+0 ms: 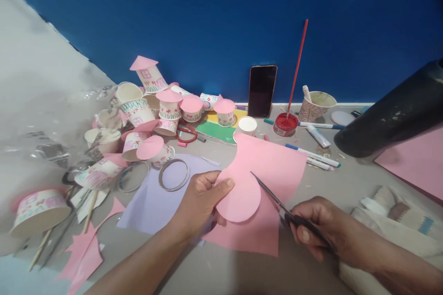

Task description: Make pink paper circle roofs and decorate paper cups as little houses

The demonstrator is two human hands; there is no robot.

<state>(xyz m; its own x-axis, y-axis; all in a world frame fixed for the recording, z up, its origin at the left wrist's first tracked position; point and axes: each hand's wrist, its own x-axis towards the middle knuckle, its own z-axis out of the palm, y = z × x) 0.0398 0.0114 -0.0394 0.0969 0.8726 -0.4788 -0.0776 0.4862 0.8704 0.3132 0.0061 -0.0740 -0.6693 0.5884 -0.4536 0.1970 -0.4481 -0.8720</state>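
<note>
Between the thumb and fingers of my left hand (204,198) is a round piece of pink paper (239,205). Behind it lies a larger pink sheet (277,161); I cannot tell whether the two are still joined at the top. My right hand (320,226) grips scissors (277,200) with dark handles. Their blades point up and left, the tip lying over the upper right part of the round piece. A lilac sheet (148,203) and a roll of tape (174,175) are left of my left hand.
Decorated paper cups (169,108) with pink paper tops crowd the left, beside clear plastic (62,138). Pink scraps (83,253) lie front left. A phone (262,92) leans on the blue wall. Red paint (285,124), markers (314,156), a dark cylinder (391,110) and a cloth (391,239) are right.
</note>
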